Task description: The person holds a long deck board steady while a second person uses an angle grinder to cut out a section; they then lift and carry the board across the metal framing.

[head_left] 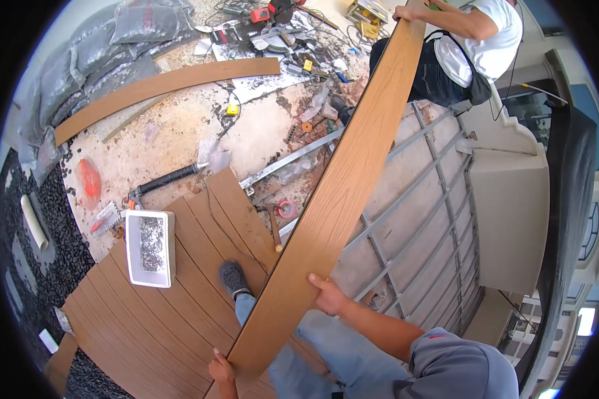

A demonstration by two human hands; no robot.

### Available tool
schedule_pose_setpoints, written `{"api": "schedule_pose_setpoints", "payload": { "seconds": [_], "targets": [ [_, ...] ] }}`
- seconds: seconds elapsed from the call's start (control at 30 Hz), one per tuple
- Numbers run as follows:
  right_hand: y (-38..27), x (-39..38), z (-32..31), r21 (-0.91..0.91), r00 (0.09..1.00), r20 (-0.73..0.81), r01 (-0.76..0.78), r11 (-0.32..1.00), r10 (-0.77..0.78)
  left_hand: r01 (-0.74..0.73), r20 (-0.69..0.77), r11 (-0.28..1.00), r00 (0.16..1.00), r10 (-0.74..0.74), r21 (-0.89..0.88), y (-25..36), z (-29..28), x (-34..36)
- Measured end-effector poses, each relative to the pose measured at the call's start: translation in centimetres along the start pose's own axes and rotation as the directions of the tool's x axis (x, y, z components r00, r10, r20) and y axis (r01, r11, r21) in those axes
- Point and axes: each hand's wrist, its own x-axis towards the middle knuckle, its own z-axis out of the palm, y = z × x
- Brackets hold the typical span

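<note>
A long wood-grain plank [353, 179] runs diagonally from the lower middle to the top right, tilted over my legs. My left hand [221, 366] grips its left edge near the bottom end. My right hand [327, 294] holds the opposite edge farther up, fingers around it. At the far end a person in a white shirt [486, 36] has a hand [404, 13] on the same plank. Below it lie brown decking boards [133, 299] with my grey shoe [233, 279] on them. A hammer [273, 229] and pink tape roll [286, 209] lie beside the plank.
A white bin [150, 249] sits on the decking. A metal grid frame [412, 219] spreads rightward toward a beige wall [506, 219]. A loose board [166, 83], stacked bags [140, 20], tools [279, 12] and a caulking gun [166, 179] lie at upper left, with dark gravel [66, 233] along the left.
</note>
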Motion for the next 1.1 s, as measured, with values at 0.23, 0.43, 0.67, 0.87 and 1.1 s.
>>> {"api": "schedule_pose_setpoints", "payload": {
  "seconds": [0.23,0.43,0.67,0.87,1.1],
  "targets": [
    [14.7,-6.9,5.1,-0.157,0.962,0.148,-0.206,0.966,0.229,0.056,0.063,0.994,0.996,-0.062,0.097,10.6,-4.2,1.4],
    [6.1,-5.7,6.3,0.073,0.978,0.09,-0.193,0.978,0.187,0.048,0.229,0.905,0.972,0.055,-0.422,12.4,-7.2,1.1],
    [-3.4,-2.9,3.6,0.008,0.998,0.068,-0.014,1.0,0.014,0.187,0.422,0.92,0.906,-0.026,-0.344,3.1,-9.1,-0.6],
    [-7.5,2.1,2.8,0.064,0.994,-0.021,0.113,0.992,-0.112,0.133,0.23,0.95,0.971,-0.068,-0.282,-0.6,-5.0,3.7],
    [-10.6,3.0,2.7,0.09,0.965,-0.112,0.247,0.965,-0.237,-0.204,0.231,0.979,0.952,0.199,0.0,10.6,-7.1,3.4]
  ]
}}
